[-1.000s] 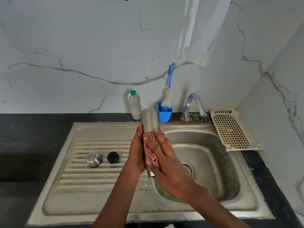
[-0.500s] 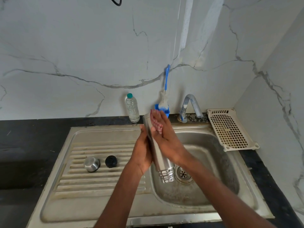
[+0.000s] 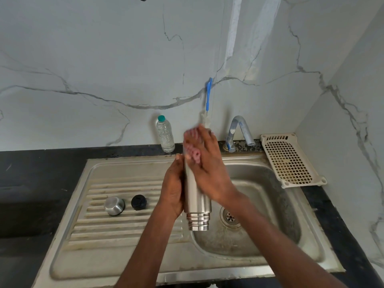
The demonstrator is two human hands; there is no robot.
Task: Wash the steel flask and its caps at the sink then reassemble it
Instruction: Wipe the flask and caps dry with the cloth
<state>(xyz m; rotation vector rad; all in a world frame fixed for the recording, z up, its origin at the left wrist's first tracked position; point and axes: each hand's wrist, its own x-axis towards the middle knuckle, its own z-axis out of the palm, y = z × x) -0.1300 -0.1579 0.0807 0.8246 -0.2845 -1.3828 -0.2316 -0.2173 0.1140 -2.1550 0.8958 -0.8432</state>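
Marble-walled kitchen corner, steel sink [image 3: 99, 242] set in a dark counter: the flask is being rubbed down with a cloth.

On the draining board at left the steel cap [image 3: 114, 205] and the black inner cap [image 3: 138, 202] sit just beside each other, untouched. The left hand [image 3: 171, 190] curls round the steel flask [image 3: 196, 196], held mouth-down at the basin's left edge. The right hand [image 3: 207, 169] presses a red checked cloth [image 3: 194, 152] against the flask's upper end; a second ago cloth and hand sat lower, near the mouth, so the wiping has travelled up the body. Judging by that, the flask's outside is nearly covered; caps and reassembly remain. The tap [image 3: 239, 129] shows no water running.
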